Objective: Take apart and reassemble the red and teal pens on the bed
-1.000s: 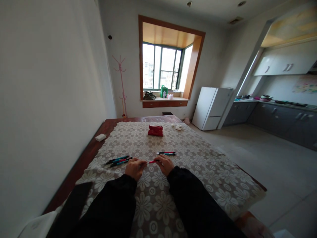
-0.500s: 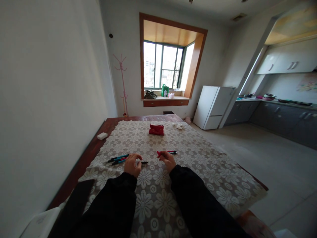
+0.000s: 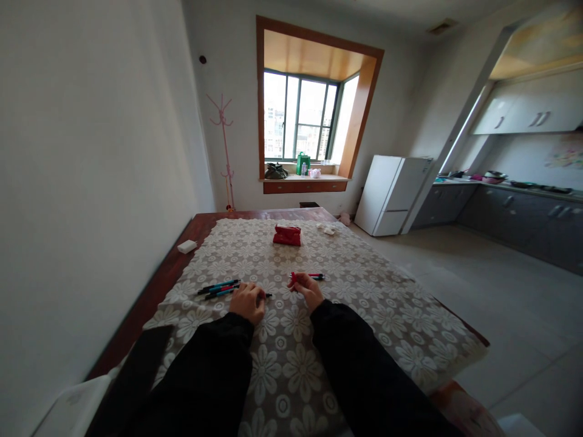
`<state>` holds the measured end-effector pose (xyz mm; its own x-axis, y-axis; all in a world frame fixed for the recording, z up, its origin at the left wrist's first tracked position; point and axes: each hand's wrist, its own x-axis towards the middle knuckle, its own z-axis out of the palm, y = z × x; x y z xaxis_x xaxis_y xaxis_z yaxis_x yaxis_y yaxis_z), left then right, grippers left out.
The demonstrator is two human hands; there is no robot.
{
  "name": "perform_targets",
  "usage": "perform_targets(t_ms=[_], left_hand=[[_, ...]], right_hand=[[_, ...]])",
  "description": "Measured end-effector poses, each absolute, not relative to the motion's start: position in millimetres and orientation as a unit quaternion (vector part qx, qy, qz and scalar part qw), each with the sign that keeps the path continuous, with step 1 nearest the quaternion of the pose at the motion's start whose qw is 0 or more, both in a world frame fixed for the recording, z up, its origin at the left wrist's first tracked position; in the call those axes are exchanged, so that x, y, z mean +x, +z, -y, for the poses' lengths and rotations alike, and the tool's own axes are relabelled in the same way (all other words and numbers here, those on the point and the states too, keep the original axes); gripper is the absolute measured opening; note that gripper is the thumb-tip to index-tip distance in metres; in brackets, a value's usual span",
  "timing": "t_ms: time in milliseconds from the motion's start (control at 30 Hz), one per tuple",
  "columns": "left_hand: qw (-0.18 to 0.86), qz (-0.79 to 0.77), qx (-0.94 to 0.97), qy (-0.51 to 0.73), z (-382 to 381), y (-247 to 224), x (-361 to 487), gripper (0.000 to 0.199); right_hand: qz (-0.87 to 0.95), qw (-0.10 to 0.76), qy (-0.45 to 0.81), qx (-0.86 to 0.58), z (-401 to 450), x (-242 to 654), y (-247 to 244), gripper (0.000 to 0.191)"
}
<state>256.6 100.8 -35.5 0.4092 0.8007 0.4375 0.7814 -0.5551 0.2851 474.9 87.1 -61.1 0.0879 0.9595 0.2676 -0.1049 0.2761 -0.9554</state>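
Sleeves point(image 3: 204, 370): black, on the near side of our fingers.
Left hand point(image 3: 248, 302): we curl our fingers down over a black-ended pen point(image 3: 268, 295), its end poking out to their right; whether they grip it, we cannot tell.
Right hand point(image 3: 307, 290): we pinch a small red piece point(image 3: 292, 281) between thumb and fingertips.
Pen pile point(image 3: 218, 288): blue, black and red, just left of our left fingers.
Other pens point(image 3: 317, 277): just beyond our right fingers, partly hidden.
Red pouch point(image 3: 286, 235): farther out, beyond our fingertips.
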Motion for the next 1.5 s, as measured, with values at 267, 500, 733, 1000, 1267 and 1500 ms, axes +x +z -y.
perform_targets(t_ms=[267,500,733,1000,1267,1500], left_hand=[[0.066,-0.438,0.79,0.425,-106,-35,254,0.011],[0.053,-0.406,0.778,0.476,-107,-35,253,0.012],[0.048,-0.388,0.784,0.482,-105,-32,253,0.011],[0.058,-0.397,0.786,0.471,-102,-29,254,0.011],[0.05,-0.397,0.795,0.456,-100,-27,254,0.012],[0.031,-0.392,0.814,0.428,-100,-28,255,0.011]], right_hand=[[0.663,0.493,0.204,-0.525,-75,470,-54,0.016],[0.697,0.447,0.139,-0.543,-71,469,-49,0.021],[0.703,0.427,0.126,-0.554,-72,470,-50,0.021],[0.708,0.415,0.117,-0.559,-72,470,-52,0.021],[0.714,0.399,0.091,-0.568,-70,469,-49,0.02],[0.73,0.376,0.042,-0.569,-71,471,-51,0.019]])
